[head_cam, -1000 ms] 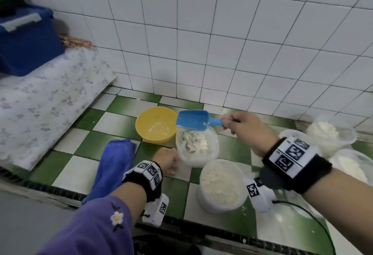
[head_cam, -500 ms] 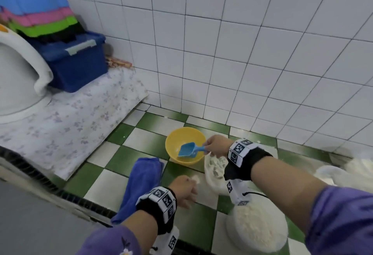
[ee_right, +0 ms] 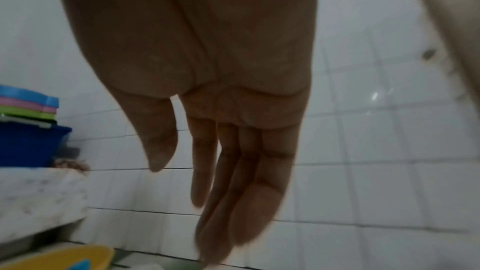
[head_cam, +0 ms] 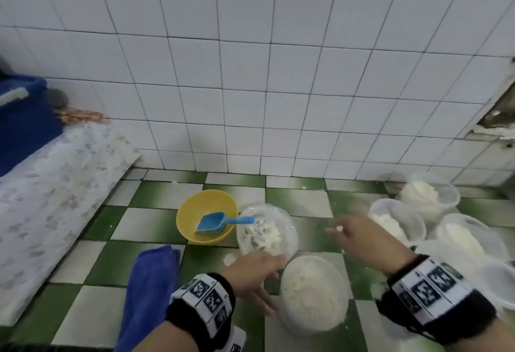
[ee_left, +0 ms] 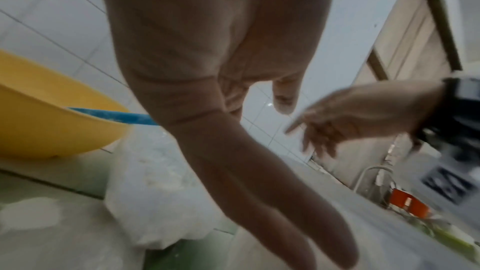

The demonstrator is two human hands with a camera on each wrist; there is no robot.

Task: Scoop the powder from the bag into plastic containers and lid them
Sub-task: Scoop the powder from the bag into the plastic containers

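Between the hands on the tiled floor [head_cam: 295,206]: full tub [head_cam: 313,293], still unlidded. Left hand [head_cam: 255,275] flat-fingered, touching the bag [head_cam: 266,233]; right hand [head_cam: 359,236] empty, fingers straight. Scoop [head_cam: 216,222] lies in the yellow bowl [head_cam: 192,206], handle pointing right. My guess: lid comes next; none clearly visible, other tubs [head_cam: 398,222] near the right hand.

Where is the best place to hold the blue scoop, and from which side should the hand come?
Probably the handle of the blue scoop: it juts over the rim of the yellow bowl toward the right, while its head lies inside. The empty right hand could pinch it from that side.
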